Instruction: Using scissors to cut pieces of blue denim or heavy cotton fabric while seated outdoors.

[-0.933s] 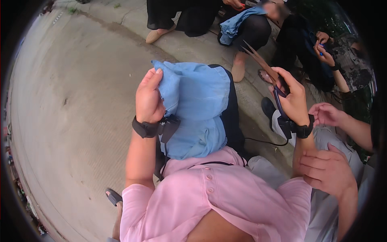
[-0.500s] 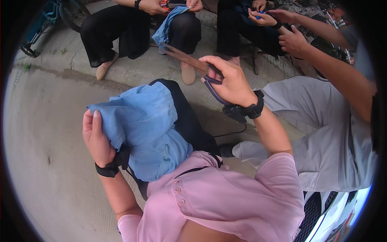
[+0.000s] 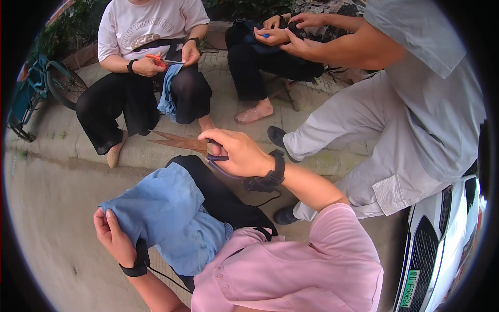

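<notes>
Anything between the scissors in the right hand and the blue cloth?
Nothing visible. The right hand holds the scissors open above the blue cloth, which the left hand grips at its edge. Only open air and the person's dark trouser leg beside the cloth.

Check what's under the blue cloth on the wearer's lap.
The blue cloth drapes over a leg in black trousers, which shows past its upper edge. The left hand grips its left edge. How far the leg runs beneath, and anything else there, is covered.
</notes>
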`<action>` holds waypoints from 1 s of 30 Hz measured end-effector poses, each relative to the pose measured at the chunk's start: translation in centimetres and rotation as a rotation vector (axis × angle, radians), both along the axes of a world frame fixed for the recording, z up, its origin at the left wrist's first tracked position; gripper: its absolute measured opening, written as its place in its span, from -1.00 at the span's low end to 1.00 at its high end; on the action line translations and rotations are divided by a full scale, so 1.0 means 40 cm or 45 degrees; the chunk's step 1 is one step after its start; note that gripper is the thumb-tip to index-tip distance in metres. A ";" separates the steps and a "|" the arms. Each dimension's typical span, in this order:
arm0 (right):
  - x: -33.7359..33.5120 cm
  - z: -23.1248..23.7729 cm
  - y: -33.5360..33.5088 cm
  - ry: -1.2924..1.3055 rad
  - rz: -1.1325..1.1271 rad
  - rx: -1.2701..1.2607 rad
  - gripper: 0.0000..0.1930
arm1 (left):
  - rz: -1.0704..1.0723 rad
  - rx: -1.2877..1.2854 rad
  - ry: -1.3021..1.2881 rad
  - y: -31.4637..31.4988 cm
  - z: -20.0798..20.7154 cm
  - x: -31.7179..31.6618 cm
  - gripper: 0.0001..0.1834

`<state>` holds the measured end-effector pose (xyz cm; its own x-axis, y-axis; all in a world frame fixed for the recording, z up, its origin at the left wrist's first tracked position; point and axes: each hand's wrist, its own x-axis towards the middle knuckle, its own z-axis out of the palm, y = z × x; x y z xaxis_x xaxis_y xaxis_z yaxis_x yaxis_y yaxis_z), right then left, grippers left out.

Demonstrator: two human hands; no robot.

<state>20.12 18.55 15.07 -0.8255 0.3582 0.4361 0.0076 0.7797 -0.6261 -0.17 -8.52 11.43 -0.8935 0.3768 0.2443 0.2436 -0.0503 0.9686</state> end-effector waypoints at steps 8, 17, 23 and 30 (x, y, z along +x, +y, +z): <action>-0.013 -0.025 -0.029 0.019 0.060 -0.015 -0.52 | 0.002 -0.076 0.046 -0.004 -0.002 0.002 -0.81; -0.020 -0.029 -0.026 0.027 0.042 -0.020 -0.53 | -0.018 -0.166 0.124 -0.008 -0.015 0.004 -0.79; -0.023 -0.021 0.012 0.051 -0.040 -0.141 -0.59 | 0.027 -0.169 0.227 0.015 -0.008 0.002 -0.81; -0.081 -0.052 0.024 0.133 0.006 -0.782 -0.54 | 0.133 -0.163 0.221 -0.024 -0.009 -0.039 -0.82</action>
<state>16.88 19.51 12.98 -0.7919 0.5656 0.2302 -0.0808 0.2766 -0.9576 -1.73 -9.46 11.05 -0.8780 0.3224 0.3537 0.4044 0.1047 0.9086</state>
